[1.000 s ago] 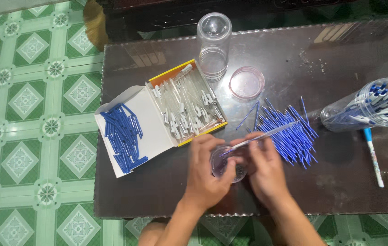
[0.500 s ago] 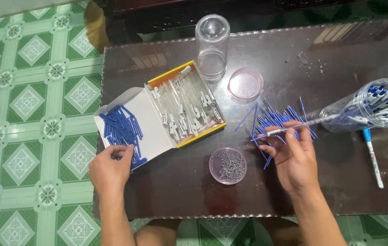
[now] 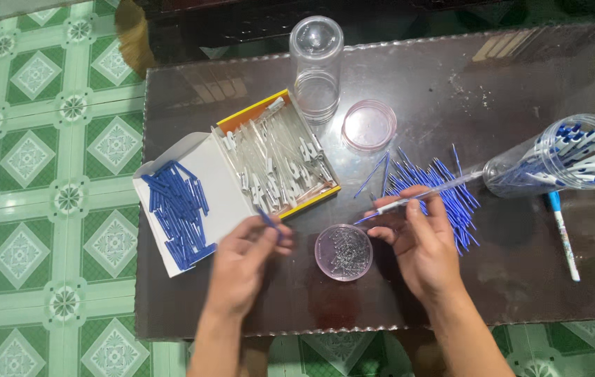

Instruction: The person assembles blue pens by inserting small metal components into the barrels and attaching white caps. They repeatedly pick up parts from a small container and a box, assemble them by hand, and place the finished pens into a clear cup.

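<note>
Your left hand pinches a blue cap beside the open box; your right hand grips a clear pen barrel over the refill pile, the spring dish between them.

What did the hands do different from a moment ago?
The left hand came back from the pile of blue caps in the box lid, now pinching one blue cap. The right hand, holding the clear pen barrel, drew back toward the small dish of springs. The boxes, jars and refills stayed put.
</note>
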